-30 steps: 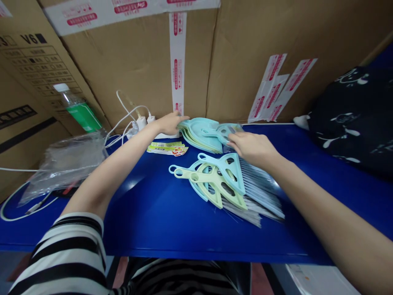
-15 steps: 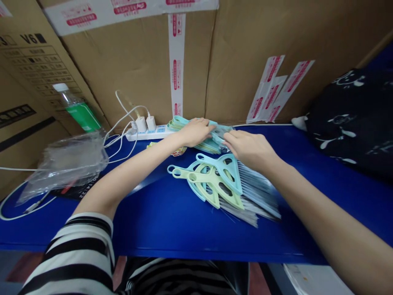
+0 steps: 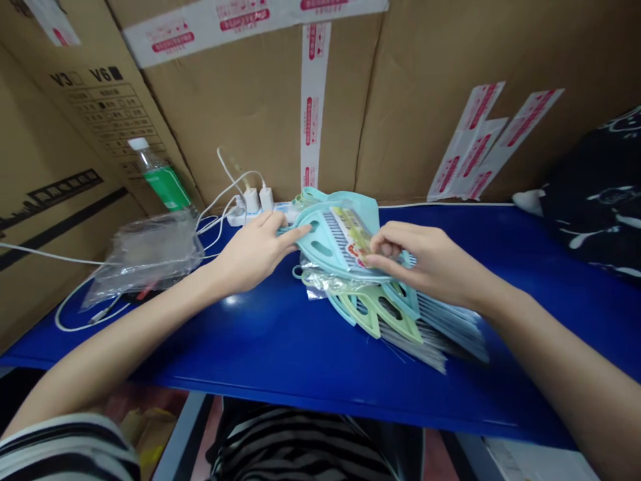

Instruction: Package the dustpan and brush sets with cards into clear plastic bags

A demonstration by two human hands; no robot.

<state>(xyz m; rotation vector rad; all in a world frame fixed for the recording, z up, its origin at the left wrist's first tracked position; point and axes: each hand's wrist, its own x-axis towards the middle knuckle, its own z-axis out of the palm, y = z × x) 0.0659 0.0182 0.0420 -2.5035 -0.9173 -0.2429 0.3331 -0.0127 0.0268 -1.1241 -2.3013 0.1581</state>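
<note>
A light-blue dustpan (image 3: 314, 234) with oval holes and comb-like teeth is held just above the table. My left hand (image 3: 260, 247) is closed around its handle, the index finger lying along the pan. A printed label card (image 3: 350, 227) lies over the teeth. My right hand (image 3: 420, 260) is closed, its thumb and fingers pinching the card's right end at the pan's edge. Clear plastic wrap (image 3: 315, 277) shows beneath. Under it lie several small hand brooms (image 3: 400, 321) in pale green and blue, bristles pointing right. More light-blue dustpans (image 3: 368, 204) lie behind.
A power strip with white chargers (image 3: 265, 198) and cables stands at the back. To the left are a green-labelled bottle (image 3: 167, 187) and clear plastic bags (image 3: 150, 250). Cardboard (image 3: 400, 120) walls the blue table's (image 3: 280, 361) rear. A black patterned cloth item (image 3: 595, 194) sits right.
A light-blue dustpan with a label card has come forward from the rear pile, over the brooms. My left hand has moved left to its handle. The view has shifted slightly left.
</note>
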